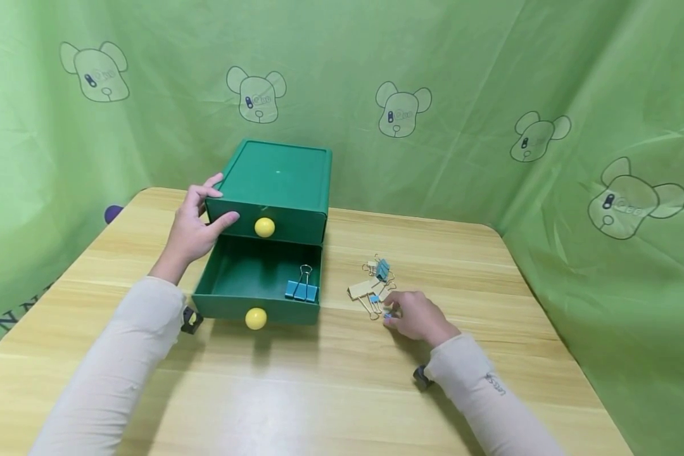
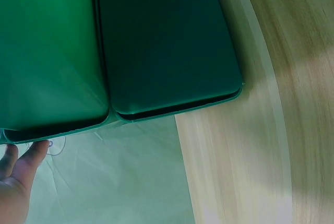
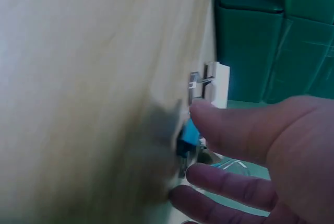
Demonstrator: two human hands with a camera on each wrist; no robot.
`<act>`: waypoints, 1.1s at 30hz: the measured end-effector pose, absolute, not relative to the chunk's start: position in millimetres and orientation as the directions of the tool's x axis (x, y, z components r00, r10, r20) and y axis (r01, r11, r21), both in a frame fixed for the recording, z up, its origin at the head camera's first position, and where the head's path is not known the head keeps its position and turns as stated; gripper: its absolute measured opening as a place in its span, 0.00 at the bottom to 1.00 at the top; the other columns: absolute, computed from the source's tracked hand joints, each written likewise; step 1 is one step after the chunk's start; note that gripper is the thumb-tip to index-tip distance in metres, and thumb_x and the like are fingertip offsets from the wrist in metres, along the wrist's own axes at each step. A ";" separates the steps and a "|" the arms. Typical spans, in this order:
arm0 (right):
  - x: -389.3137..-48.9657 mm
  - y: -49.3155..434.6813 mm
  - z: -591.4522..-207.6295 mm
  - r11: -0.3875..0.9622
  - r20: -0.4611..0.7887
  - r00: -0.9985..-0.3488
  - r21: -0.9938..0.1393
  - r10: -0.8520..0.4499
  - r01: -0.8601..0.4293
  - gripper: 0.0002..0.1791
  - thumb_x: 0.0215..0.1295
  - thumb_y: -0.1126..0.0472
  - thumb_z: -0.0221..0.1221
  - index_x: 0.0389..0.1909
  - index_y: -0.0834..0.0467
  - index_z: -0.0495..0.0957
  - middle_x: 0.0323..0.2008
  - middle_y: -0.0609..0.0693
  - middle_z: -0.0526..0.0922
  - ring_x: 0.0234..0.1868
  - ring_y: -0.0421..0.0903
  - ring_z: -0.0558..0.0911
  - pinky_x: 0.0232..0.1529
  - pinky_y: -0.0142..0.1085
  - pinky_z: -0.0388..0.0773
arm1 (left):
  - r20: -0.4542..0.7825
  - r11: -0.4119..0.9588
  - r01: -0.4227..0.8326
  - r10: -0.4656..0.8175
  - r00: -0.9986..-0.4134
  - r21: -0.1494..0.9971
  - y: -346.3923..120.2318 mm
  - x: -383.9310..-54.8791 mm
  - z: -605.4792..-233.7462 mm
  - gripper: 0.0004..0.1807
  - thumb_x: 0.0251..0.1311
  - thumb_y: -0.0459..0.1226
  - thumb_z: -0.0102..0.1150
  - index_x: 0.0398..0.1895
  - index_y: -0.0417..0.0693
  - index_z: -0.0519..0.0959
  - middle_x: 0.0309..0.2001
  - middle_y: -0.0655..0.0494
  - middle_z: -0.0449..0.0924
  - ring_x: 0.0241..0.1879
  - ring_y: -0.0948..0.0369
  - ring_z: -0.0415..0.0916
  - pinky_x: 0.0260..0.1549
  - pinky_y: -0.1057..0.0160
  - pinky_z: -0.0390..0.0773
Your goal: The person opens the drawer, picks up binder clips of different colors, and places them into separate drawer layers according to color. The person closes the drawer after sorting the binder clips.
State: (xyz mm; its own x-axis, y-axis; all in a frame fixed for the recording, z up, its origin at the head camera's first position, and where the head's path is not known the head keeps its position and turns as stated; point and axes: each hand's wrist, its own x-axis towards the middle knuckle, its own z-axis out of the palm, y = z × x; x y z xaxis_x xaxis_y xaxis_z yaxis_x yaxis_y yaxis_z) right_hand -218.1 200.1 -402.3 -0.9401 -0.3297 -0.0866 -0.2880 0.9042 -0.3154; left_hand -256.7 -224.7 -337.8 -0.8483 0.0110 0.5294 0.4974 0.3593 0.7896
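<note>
The green two-drawer box (image 1: 279, 171) stands at the back left of the table, its lower drawer (image 1: 216, 305) pulled out. My left hand (image 1: 192, 225) grips its upper left corner, thumb on the front; in the left wrist view fingers (image 2: 31, 156) touch its edge. A blue binder clip (image 1: 301, 291) lies in the lower drawer. Over the pile, my right hand (image 1: 418, 315) has thumb and fingers around a small blue binder clip (image 3: 190, 134). Beside that hand lie a cream binder clip (image 1: 361, 289), a teal binder clip (image 1: 382, 270) and another small blue binder clip (image 1: 374, 298).
Yellow knobs (image 1: 255, 318) stick out from both drawer fronts. The wooden table (image 1: 251, 405) spreads in front of the box and to its right. Green curtains (image 1: 342, 57) with printed animal heads hang behind the table and along its sides.
</note>
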 end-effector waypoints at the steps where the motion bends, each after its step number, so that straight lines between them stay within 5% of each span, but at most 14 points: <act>1: -218.5 200.5 -403.3 0.905 -0.086 -0.939 -0.308 -0.334 -0.294 0.20 0.55 0.58 0.70 0.48 0.59 0.80 0.41 0.55 0.83 0.43 0.53 0.81 0.47 0.51 0.77 | 0.528 0.360 0.496 0.010 -0.849 0.790 -224.7 -256.7 -337.7 0.23 0.61 0.35 0.64 0.52 0.39 0.63 0.73 0.53 0.58 0.72 0.52 0.51 0.67 0.44 0.53; 10: -221.4 200.4 -407.7 0.906 -0.071 -0.937 -0.286 -0.343 -0.311 0.16 0.55 0.64 0.69 0.45 0.60 0.81 0.37 0.54 0.83 0.40 0.51 0.82 0.46 0.48 0.78 | 0.525 0.360 0.493 0.008 -0.851 0.792 -225.5 -257.0 -337.4 0.23 0.62 0.35 0.64 0.52 0.39 0.63 0.73 0.53 0.58 0.72 0.51 0.52 0.67 0.45 0.53; 18: -221.9 199.1 -408.5 0.880 -0.015 -0.915 -0.281 -0.404 -0.384 0.05 0.54 0.69 0.68 0.33 0.62 0.83 0.34 0.54 0.85 0.38 0.51 0.83 0.45 0.45 0.80 | 0.527 0.357 0.495 0.008 -0.850 0.792 -225.2 -257.6 -338.2 0.23 0.61 0.35 0.65 0.52 0.39 0.64 0.73 0.53 0.58 0.72 0.52 0.52 0.67 0.45 0.53; 33: -221.8 198.9 -408.5 0.867 -0.026 -0.902 -0.288 -0.431 -0.406 0.06 0.53 0.74 0.65 0.29 0.62 0.83 0.30 0.52 0.84 0.35 0.50 0.83 0.43 0.42 0.80 | 0.550 0.345 0.520 0.013 -0.835 0.781 -225.0 -257.3 -338.5 0.23 0.61 0.34 0.64 0.52 0.38 0.64 0.72 0.51 0.59 0.72 0.52 0.53 0.67 0.47 0.54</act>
